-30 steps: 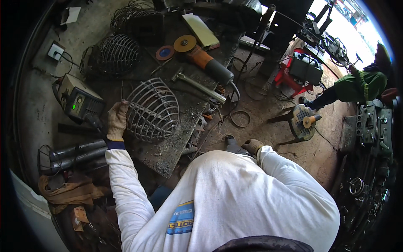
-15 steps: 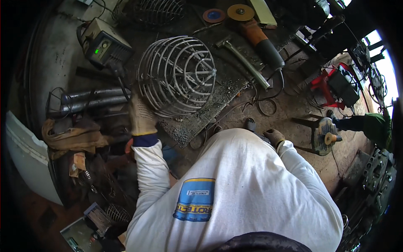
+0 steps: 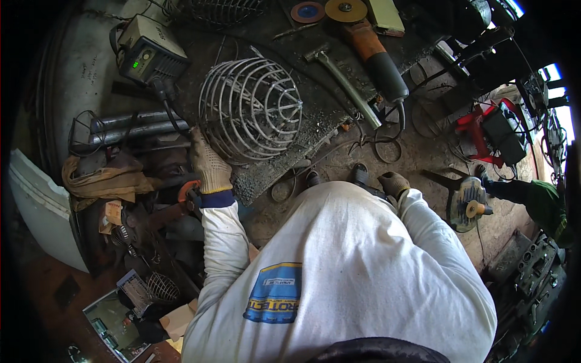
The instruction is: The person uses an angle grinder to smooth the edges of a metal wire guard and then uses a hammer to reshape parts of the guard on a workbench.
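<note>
A domed cage of bent metal rods point(image 3: 257, 112) lies on its side on the dark workbench point(image 3: 266, 175), its narrow end facing right. My left hand point(image 3: 212, 166), in a knitted work glove with a dark blue cuff, is beside the cage's lower left rim. Its fingers stretch upward, close to the rods or touching them. My right hand point(image 3: 394, 184), also gloved, is low by my right thigh. Its fingers are curled, and what they hold, if anything, is hidden.
On the bench are a welding machine point(image 3: 151, 54), a hammer point(image 3: 345, 85), an angle grinder point(image 3: 375, 60) and an abrasive disc point(image 3: 307, 11). Metal tubes point(image 3: 136, 134) and a brown cloth point(image 3: 106, 179) lie left. A stool point(image 3: 466, 202) and another person's leg point(image 3: 511, 189) are right.
My left hand was blurred by motion and is now steadier beside the cage. The whole view has shifted slightly. My right hand stays by my thigh.
</note>
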### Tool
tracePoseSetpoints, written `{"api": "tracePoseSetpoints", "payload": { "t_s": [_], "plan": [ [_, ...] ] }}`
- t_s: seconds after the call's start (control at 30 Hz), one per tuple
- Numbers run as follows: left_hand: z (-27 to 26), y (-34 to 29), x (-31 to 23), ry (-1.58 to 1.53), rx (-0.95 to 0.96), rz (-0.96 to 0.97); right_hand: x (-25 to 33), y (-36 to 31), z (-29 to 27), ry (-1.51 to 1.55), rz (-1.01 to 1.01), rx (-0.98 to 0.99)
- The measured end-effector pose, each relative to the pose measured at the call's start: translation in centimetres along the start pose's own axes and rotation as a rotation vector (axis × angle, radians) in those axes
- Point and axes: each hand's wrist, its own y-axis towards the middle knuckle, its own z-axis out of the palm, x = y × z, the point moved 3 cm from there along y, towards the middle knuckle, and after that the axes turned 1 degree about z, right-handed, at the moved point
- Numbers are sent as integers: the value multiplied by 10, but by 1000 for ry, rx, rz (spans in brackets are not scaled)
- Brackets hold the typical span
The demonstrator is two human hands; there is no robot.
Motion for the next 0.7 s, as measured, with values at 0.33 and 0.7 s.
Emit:
{"api": "tracePoseSetpoints", "payload": {
  "t_s": [0.33, 0.7],
  "plan": [
    [-40, 9, 34, 412, -82, 148, 29, -25, -80, 320, -108, -407],
    [-45, 24, 28, 1174, -183, 521, 118, -37, -339, 791, -433, -1318]
  ]
}}
